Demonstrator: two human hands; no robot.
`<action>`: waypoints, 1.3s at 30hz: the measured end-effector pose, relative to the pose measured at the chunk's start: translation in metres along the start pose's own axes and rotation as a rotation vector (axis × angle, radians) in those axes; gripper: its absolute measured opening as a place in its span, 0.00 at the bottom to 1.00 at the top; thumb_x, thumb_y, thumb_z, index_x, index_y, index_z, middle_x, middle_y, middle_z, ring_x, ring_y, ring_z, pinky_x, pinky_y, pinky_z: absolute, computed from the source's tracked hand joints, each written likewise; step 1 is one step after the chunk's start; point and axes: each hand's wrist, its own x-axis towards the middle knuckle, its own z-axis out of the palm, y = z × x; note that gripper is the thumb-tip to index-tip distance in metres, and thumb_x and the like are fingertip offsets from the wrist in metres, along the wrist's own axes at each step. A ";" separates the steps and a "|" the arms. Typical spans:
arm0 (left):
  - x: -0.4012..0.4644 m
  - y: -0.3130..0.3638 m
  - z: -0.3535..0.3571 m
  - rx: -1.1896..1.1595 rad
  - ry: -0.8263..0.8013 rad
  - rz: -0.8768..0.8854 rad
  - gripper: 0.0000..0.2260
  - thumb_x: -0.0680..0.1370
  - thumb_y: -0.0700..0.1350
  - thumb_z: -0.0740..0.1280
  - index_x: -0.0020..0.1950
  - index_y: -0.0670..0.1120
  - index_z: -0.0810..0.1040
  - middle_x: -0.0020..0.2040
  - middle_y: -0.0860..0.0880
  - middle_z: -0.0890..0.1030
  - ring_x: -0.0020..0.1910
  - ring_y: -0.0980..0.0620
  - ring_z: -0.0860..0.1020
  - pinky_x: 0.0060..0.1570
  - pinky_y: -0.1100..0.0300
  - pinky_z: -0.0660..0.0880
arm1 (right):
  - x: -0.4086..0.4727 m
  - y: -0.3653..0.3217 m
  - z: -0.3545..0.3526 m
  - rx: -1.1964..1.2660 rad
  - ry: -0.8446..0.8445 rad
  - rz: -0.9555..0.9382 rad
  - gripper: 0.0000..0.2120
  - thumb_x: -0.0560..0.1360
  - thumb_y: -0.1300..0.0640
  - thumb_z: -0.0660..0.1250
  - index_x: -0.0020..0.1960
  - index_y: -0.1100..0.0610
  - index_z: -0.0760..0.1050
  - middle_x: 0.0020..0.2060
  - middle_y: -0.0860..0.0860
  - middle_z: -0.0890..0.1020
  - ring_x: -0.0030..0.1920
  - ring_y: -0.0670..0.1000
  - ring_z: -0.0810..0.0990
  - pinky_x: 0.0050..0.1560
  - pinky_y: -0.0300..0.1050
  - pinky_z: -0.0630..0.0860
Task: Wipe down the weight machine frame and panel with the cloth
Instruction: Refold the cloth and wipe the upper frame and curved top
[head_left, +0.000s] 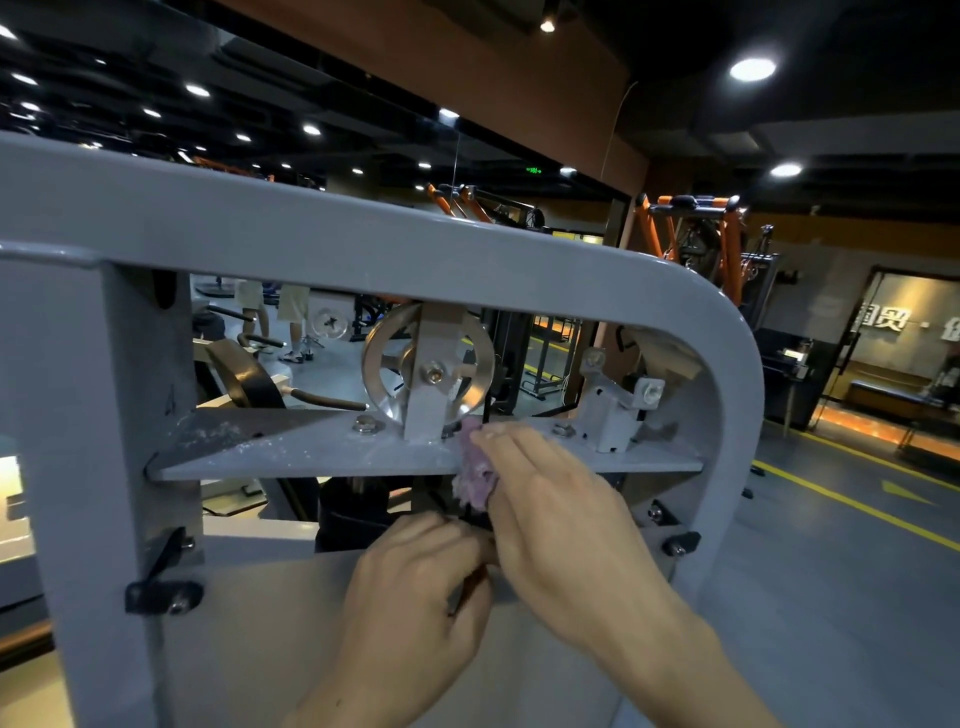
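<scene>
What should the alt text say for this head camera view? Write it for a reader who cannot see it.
A person's right hand presses a purple cloth against the front edge of a dusty grey shelf inside a weight machine frame, just below a silver pulley. The left hand curls near the cloth's lower end. A dim gym lies beyond.

A gym: orange weight machines (691, 234) on marked floor.
</scene>
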 end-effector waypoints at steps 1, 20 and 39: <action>0.000 0.000 -0.001 0.007 -0.021 -0.011 0.03 0.69 0.43 0.66 0.40 0.52 0.77 0.39 0.59 0.78 0.39 0.55 0.74 0.39 0.66 0.67 | 0.001 0.009 -0.002 -0.009 -0.006 0.003 0.22 0.78 0.57 0.55 0.70 0.52 0.73 0.66 0.47 0.77 0.64 0.51 0.75 0.66 0.47 0.73; 0.000 0.004 -0.004 -0.091 -0.099 -0.136 0.10 0.71 0.47 0.64 0.45 0.59 0.83 0.48 0.68 0.82 0.47 0.67 0.78 0.50 0.69 0.72 | 0.035 0.039 -0.089 -0.187 0.043 -0.024 0.20 0.79 0.65 0.64 0.67 0.48 0.79 0.51 0.47 0.85 0.50 0.49 0.83 0.52 0.47 0.82; -0.003 0.006 -0.007 -0.069 -0.126 -0.170 0.12 0.73 0.49 0.62 0.46 0.60 0.84 0.49 0.70 0.82 0.46 0.68 0.77 0.47 0.74 0.70 | 0.117 0.043 -0.055 -0.503 -0.620 0.084 0.10 0.82 0.62 0.60 0.62 0.60 0.75 0.50 0.53 0.80 0.45 0.51 0.79 0.52 0.47 0.82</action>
